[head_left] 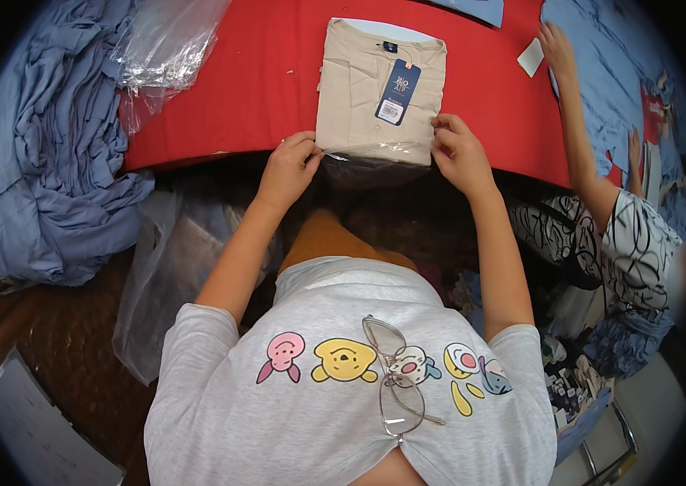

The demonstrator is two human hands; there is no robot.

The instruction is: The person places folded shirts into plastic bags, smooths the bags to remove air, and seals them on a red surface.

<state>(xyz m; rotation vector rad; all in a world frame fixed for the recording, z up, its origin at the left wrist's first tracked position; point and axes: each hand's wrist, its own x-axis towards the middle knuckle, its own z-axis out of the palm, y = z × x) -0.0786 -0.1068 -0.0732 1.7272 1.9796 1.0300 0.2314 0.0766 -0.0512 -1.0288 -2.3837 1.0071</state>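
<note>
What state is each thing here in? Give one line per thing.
Beige shirt: folded, front up
Tag: lying on the shirt
Clear bag: covering only the shirt's lower end
Left hand: pinching the bag's edge
Right hand: fingers bent at the shirt's right edge, exact grip unclear
Loose plastic bags: crinkled
Blue cloth: heaped, rumpled
Eyeglasses: hanging on the wearer's T-shirt

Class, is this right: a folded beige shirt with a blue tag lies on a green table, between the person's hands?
No, the table is red, not green, as the head view shows. The folded beige shirt with its blue tag does lie on it, between left hand and right hand.
</note>
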